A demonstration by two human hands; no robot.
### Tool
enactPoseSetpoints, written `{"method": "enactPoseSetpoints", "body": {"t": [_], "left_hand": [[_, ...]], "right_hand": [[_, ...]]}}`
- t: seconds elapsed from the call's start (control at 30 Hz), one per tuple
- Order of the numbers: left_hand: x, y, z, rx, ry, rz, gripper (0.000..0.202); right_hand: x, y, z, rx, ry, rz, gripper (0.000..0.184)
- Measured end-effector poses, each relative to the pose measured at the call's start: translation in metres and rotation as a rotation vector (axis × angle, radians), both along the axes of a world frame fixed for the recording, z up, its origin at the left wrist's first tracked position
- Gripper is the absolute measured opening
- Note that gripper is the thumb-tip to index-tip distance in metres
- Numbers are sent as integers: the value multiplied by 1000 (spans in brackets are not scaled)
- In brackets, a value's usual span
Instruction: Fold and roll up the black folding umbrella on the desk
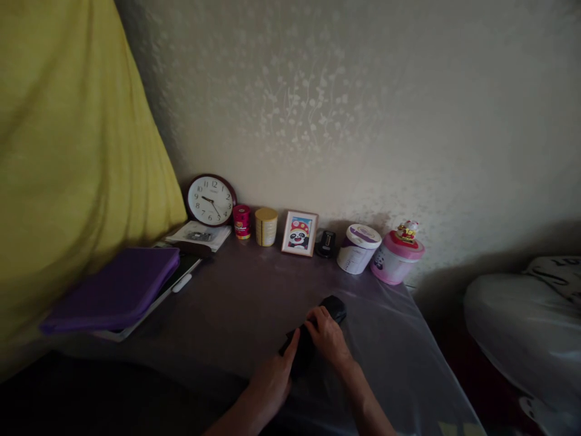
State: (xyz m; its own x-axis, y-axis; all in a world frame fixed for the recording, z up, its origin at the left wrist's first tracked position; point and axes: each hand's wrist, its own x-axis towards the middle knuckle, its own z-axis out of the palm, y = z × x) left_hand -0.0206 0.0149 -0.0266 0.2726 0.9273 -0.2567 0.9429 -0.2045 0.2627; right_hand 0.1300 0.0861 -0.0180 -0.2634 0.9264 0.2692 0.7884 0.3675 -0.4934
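A dark oblong object point(334, 307), perhaps a case or a device, lies on the grey plastic-covered table point(236, 303) near its front middle. My right hand point(327, 336) rests on top of it with the fingers curled over it. My left hand point(275, 378) touches its near left end, fingers stretched along it. The light is dim and the object's shape is hard to make out.
Along the wall stand a round clock point(210, 200), a red tin point(241, 221), a yellow tin point(265, 226), a panda picture frame point(299, 233), a white tub point(358, 248) and a pink jar point(396, 256). A purple pouch point(115, 290) lies left, under a yellow curtain point(68, 151).
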Motion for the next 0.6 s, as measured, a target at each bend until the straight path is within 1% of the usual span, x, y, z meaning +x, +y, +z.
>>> {"method": "enactPoseSetpoints", "body": {"t": [0.13,0.2,0.23,0.3,0.37,0.43,0.5,0.6], "left_hand": [[-2,0,-6,-1,-49,-9,86],[-4,0,-7,1,-65,-10,86],[-6,0,-7,-5,-80,-12,85],[-9,-1,-6,-26,-143,-14,84],[-15,-2,-4,-51,-229,-1,82],[-21,-6,-2,-63,-291,38,80],[-26,-12,-1,-56,-319,78,78],[-32,-22,0,-34,-301,105,76]], "right_hand": [[-7,-7,2,30,-49,-35,18],[-8,-8,2,34,2,-33,21],[-7,-7,1,29,65,-30,22],[1,-4,-3,-17,275,-55,23],[14,0,-8,-109,536,-127,28],[30,1,-14,-203,748,-220,35],[45,-2,-19,-253,864,-267,37],[57,-11,-22,-276,922,-282,38]]}}
